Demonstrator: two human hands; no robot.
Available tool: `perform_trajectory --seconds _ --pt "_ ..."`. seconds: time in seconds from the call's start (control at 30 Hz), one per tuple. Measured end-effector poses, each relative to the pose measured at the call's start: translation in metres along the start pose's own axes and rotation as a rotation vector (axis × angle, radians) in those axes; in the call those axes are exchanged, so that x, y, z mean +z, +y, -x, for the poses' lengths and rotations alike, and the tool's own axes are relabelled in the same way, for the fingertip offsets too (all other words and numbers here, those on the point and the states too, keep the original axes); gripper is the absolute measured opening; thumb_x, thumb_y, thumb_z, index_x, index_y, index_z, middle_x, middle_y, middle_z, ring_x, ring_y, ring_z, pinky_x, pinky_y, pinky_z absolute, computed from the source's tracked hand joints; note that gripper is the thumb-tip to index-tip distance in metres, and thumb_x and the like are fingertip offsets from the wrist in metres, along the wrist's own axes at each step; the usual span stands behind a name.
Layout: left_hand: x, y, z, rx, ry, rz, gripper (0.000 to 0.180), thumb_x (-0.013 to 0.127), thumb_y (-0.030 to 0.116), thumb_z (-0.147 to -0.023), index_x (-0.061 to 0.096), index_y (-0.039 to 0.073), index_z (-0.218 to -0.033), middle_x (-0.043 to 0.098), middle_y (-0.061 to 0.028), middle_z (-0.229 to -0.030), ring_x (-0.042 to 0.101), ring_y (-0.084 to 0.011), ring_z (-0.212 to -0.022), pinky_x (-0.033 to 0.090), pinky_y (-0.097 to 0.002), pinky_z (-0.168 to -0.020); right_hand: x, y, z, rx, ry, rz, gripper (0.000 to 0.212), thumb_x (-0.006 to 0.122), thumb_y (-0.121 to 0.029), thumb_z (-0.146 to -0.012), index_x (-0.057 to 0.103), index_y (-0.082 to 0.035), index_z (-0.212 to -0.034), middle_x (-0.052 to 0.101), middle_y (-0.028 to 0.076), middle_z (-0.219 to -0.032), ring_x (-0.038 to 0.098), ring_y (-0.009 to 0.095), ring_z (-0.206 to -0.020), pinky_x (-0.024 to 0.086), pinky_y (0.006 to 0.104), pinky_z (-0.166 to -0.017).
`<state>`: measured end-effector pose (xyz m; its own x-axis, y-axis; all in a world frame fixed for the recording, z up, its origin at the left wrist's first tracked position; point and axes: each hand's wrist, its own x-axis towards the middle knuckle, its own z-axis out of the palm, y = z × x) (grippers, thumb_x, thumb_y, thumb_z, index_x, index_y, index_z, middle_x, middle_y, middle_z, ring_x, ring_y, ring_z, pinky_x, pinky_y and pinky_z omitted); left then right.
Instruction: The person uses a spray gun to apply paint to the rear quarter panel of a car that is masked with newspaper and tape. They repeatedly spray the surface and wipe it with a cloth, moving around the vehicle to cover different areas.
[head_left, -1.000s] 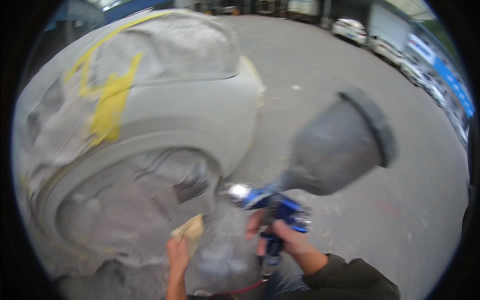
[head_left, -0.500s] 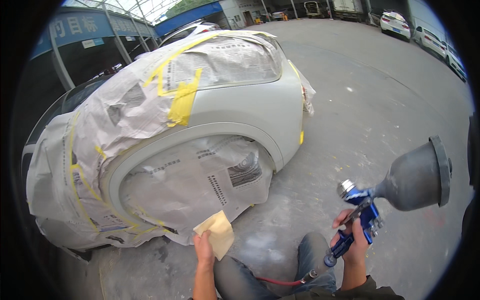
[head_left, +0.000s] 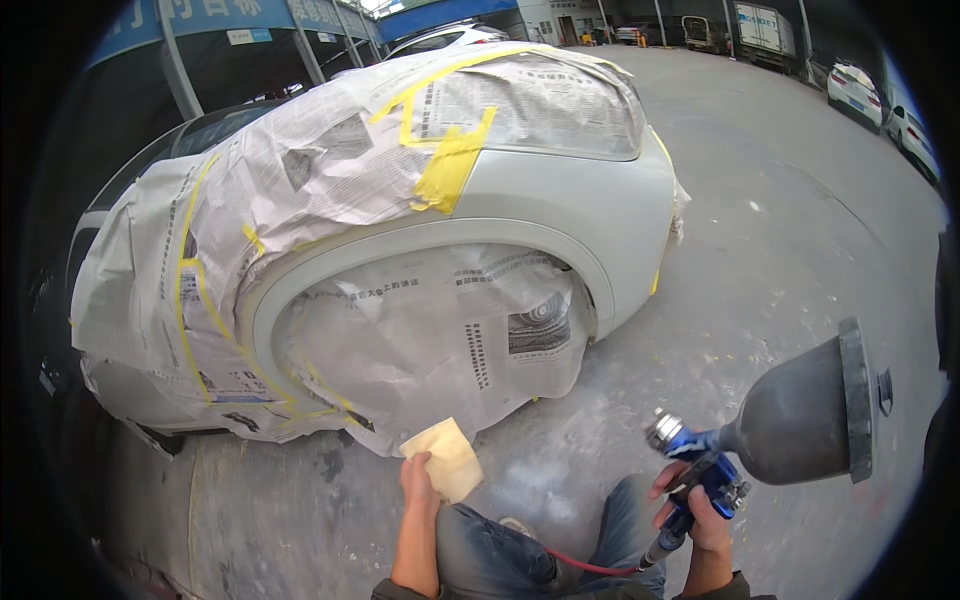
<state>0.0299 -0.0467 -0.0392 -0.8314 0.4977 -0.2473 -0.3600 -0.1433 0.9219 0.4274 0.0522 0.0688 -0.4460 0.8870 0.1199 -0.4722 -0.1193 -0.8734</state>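
Observation:
My left hand [head_left: 418,482] pinches a pale yellow tack cloth [head_left: 450,462] above my knee, close to the lower edge of the masked wheel arch. In my right hand [head_left: 708,522] is a blue spray gun [head_left: 700,465], gripped by its handle, with its silver nozzle pointing left and up. A large dark grey cup [head_left: 795,415] is joined to the gun and leans to the right. From the bottom of the handle runs a red air hose [head_left: 585,566]. Ahead stands a car with a bare, pale grey rear quarter panel [head_left: 560,195], apart from both hands.
Masking paper [head_left: 400,340] covers the car's wheel, side and rear window, fixed with yellow tape [head_left: 455,165]. Grey concrete floor [head_left: 760,250] stretches to the right. Other white cars [head_left: 855,88] and a box truck [head_left: 766,35] are parked far back.
The view has swung left, so the car sits farther right and slightly higher in it. The spray gun appears lower and slightly farther left. Both hands keep their holds.

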Motion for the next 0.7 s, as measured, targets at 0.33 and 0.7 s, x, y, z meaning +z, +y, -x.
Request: perform_trajectory --seconds 0.33,0.7 --pt "0.005 -0.009 -0.007 -0.040 -0.025 -0.012 0.032 0.054 0.017 -0.085 0.058 -0.003 -0.110 0.065 -0.0132 -0.104 0.063 -0.0248 -0.094 0.050 -0.0359 -0.084 0.010 0.007 0.007 -0.020 0.111 0.070 0.078 0.066 -0.035 -0.088 0.022 -0.010 -0.147 0.059 0.016 -0.103 0.062 0.025 -0.091 0.057 0.0299 -0.057" --pt "0.011 -0.011 -0.008 -0.035 -0.106 0.023 0.034 0.052 0.019 -0.088 0.057 -0.004 -0.113 0.065 -0.0140 -0.108 0.064 -0.0250 -0.098 0.050 -0.0357 -0.086 0.018 -0.002 0.011 -0.021 0.039 0.028 0.072 0.063 -0.036 -0.090 0.023 -0.008 -0.143 0.057 0.016 -0.101 0.062 0.025 -0.087 0.057 0.0295 -0.052"
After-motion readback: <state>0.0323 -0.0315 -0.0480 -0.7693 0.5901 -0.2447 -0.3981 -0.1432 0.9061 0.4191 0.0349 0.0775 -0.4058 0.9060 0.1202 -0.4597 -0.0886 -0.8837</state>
